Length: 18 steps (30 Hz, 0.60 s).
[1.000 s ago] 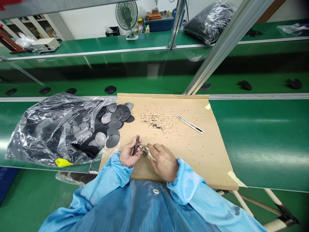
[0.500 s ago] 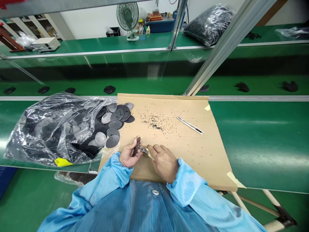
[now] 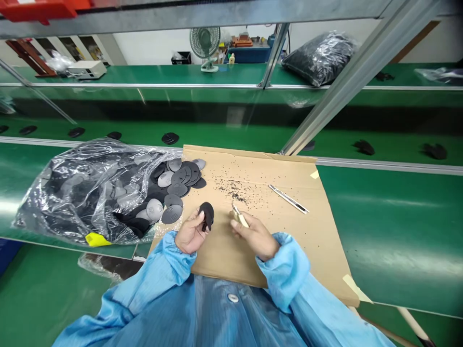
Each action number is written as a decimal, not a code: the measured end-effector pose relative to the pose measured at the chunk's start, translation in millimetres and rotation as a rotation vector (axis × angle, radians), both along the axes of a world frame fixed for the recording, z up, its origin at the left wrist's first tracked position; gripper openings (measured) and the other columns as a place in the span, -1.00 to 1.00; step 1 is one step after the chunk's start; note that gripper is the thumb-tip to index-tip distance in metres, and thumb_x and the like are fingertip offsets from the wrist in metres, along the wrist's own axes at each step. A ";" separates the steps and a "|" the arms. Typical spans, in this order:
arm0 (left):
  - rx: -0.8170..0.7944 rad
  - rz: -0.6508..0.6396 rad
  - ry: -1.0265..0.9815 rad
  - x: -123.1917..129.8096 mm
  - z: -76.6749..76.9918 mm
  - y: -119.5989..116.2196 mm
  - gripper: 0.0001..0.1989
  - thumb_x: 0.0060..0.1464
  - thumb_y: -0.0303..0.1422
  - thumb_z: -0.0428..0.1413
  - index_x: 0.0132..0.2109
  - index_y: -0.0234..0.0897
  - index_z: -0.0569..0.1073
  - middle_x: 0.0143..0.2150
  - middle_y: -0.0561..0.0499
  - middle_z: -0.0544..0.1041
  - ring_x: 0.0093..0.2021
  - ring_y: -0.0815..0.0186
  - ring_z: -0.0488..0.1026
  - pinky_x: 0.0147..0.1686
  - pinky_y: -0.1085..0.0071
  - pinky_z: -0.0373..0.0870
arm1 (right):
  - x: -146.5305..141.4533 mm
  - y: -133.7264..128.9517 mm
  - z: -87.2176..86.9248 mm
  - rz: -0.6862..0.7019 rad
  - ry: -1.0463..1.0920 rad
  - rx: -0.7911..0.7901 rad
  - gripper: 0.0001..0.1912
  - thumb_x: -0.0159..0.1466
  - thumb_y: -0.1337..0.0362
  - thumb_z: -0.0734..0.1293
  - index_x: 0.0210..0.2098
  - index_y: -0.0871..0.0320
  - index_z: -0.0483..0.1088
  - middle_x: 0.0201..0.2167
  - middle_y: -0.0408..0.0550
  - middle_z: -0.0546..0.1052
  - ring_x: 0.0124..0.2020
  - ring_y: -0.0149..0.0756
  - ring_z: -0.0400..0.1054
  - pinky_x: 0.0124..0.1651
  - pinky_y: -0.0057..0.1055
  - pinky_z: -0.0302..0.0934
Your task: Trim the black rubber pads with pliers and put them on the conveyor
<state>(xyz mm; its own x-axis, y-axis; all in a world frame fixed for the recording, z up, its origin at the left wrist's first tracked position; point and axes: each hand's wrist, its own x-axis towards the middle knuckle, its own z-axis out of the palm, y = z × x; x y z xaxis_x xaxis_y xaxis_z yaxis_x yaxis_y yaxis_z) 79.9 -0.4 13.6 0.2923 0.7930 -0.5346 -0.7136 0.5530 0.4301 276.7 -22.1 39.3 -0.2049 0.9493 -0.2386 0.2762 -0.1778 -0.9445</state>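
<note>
My left hand (image 3: 190,233) grips a few black oval plastic pieces (image 3: 206,215), fanned slightly apart, over the near left part of a cardboard sheet (image 3: 231,255). In my right hand (image 3: 256,236) is a pair of small nippers (image 3: 240,216) with cream handles and a metal head pointing away from me. The nippers are apart from the pieces. Tiny black scraps (image 3: 238,197) lie scattered on the cardboard beyond my hands. To the left, loose grey and black ovals (image 3: 171,214) spill from a clear plastic bag (image 3: 79,193).
A slim white cutter knife (image 3: 288,199) lies at the right of the cardboard. Black piles (image 3: 170,138) sit spaced along the green belt behind. A slanted metal post (image 3: 333,91) rises at the back right. A fan (image 3: 205,46) stands on the far shelf.
The nippers have come away from the black pieces, and my right hand has moved right. My left hand has turned the pieces to show their faces. The camera view has tilted up.
</note>
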 end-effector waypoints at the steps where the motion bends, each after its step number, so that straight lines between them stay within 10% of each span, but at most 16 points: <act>1: 0.031 0.001 0.019 -3.3 0.6 -0.5 -0.73 -0.08 -0.52 0.25 -0.17 -0.29 0.45 -0.30 0.01 0.49 -0.37 0.38 0.43 -0.45 0.50 0.33 | 2.8 7.5 -3.3 -0.054 0.086 -0.061 -0.62 0.24 0.06 0.20 -0.08 0.20 0.28 -0.38 -0.08 0.41 -0.35 -0.27 0.34 -0.26 -0.32 0.25; 10: 0.129 0.048 0.127 -15.8 -2.1 -12.7 -0.71 -0.14 -0.51 0.29 -0.25 -0.29 0.39 -0.41 0.12 0.40 -0.51 0.53 0.31 -0.53 0.58 0.22 | -38.8 91.7 5.2 0.001 -0.678 0.258 -0.84 0.19 0.26 0.27 -0.23 0.15 0.31 -0.28 -0.04 0.45 -0.27 -0.24 0.31 -0.23 -0.37 0.14; 18: 0.113 0.081 0.193 -24.7 -2.6 -25.8 -0.71 -0.22 -0.53 0.31 -0.29 -0.37 0.42 -0.43 0.03 0.45 -0.42 0.38 0.41 -0.40 0.44 0.35 | -112.3 132.0 2.2 0.208 -0.863 0.393 -0.75 0.27 0.29 0.22 -0.05 0.17 0.24 -0.08 0.09 0.42 -0.05 -0.15 0.29 -0.06 -0.33 0.11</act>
<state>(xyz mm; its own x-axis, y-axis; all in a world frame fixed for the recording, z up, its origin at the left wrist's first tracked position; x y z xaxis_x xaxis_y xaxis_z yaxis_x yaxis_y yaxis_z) 55.2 -26.2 11.0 0.1268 0.8675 -0.4810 -0.6522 0.4382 0.6185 164.3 110.0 41.5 -0.2807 0.9580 -0.0586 0.8922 0.2380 -0.3838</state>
